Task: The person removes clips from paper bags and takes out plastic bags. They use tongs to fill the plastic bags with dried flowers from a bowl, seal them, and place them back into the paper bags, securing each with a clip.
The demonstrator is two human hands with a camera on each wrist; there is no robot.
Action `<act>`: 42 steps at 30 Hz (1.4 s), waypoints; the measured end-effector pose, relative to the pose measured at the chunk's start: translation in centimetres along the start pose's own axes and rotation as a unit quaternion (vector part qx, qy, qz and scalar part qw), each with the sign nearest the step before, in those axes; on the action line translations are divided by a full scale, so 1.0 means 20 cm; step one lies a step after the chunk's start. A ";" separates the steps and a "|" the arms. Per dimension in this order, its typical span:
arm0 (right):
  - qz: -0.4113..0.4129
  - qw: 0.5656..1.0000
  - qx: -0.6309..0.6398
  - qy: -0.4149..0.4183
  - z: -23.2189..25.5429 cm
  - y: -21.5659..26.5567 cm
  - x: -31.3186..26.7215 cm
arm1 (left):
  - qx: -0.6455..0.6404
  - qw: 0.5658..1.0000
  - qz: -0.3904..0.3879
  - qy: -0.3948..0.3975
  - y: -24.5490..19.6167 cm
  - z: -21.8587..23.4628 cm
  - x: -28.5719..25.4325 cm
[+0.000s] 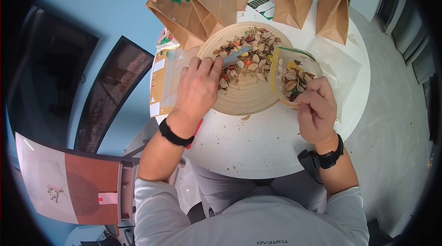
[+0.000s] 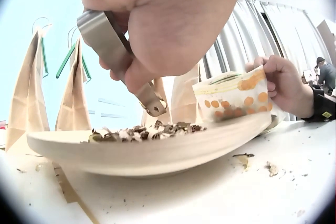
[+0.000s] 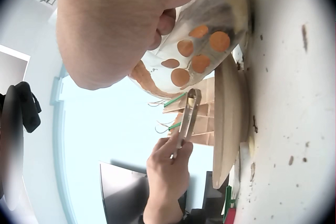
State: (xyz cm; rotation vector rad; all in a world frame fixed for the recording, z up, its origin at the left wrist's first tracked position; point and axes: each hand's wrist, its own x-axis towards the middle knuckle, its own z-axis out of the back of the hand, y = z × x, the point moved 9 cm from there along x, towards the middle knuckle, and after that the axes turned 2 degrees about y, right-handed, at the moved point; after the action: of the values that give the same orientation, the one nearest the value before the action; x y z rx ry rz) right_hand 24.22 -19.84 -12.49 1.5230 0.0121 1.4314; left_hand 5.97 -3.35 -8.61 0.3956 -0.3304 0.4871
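Pieces could be slipping from the metal tongs (image 1: 237, 55) and scattering, since the dried petals and leaves (image 1: 262, 39) look light and uneven. The clear zip bag (image 1: 316, 67) could be sagging or spilling over the tray's edge, because only one hand is supporting it. The left hand (image 1: 197, 90) is holding the tongs over the tray, fingers curled round them; whether the tips are clamping a piece, I cannot tell. The right hand (image 1: 318, 110) is pinching the bag's near side between thumb and fingers.

The bag, orange-dotted outside, is gaping beside the round wooden tray (image 1: 239, 107) and holding some of the mix; a larger heap is lying on the tray. Brown paper bags (image 1: 293, 2) are standing behind, their contents hidden. Crumbs are dotting the white table (image 1: 248, 154).
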 end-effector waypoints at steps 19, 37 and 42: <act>0.019 1.000 -0.015 -0.011 0.02 0.01 0.00 | -0.176 0.984 -0.006 0.030 -0.17 0.35 -0.05; 0.017 1.000 -0.022 -0.007 0.01 0.02 0.00 | 0.034 0.994 0.087 0.055 0.17 -0.20 -0.10; 0.013 1.000 -0.019 -0.006 0.01 0.02 0.01 | 0.030 0.996 0.056 0.069 0.18 -0.28 -0.03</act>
State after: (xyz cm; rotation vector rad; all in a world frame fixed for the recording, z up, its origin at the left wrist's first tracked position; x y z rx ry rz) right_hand 24.19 -20.04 -12.17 1.5053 -0.0422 1.4360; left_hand 4.78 1.72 -12.79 0.4012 -0.2042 0.6326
